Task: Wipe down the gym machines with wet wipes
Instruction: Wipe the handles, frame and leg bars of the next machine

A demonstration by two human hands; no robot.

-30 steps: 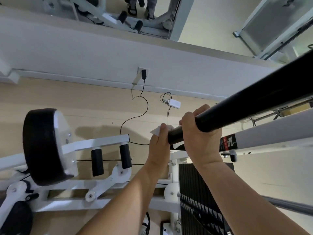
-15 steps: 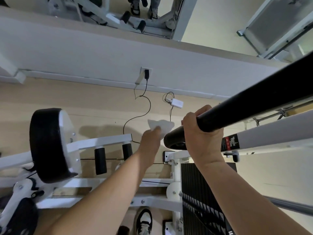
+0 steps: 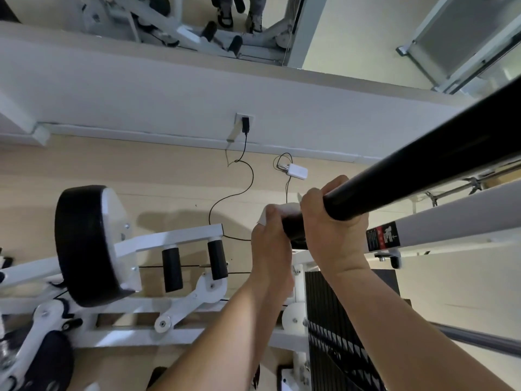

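Note:
A thick black bar [image 3: 423, 167] runs from the upper right down to the middle of the head view. My right hand [image 3: 332, 230] grips it near its lower end. My left hand [image 3: 270, 244] holds a white wet wipe [image 3: 282, 210] wrapped over the bar's end, just left of my right hand. Most of the wipe is hidden under my fingers.
Below stands a white gym machine frame [image 3: 174, 238] with a round black pad [image 3: 81, 244], two black rollers and a black weight stack [image 3: 338, 320]. A white beam [image 3: 456, 221] runs right. A black cable and a white adapter [image 3: 296, 171] lie on the floor by the wall.
My left hand, which had pulled away to the left with the wipe half a second ago, is back on the bar's end. My right hand kept its grip.

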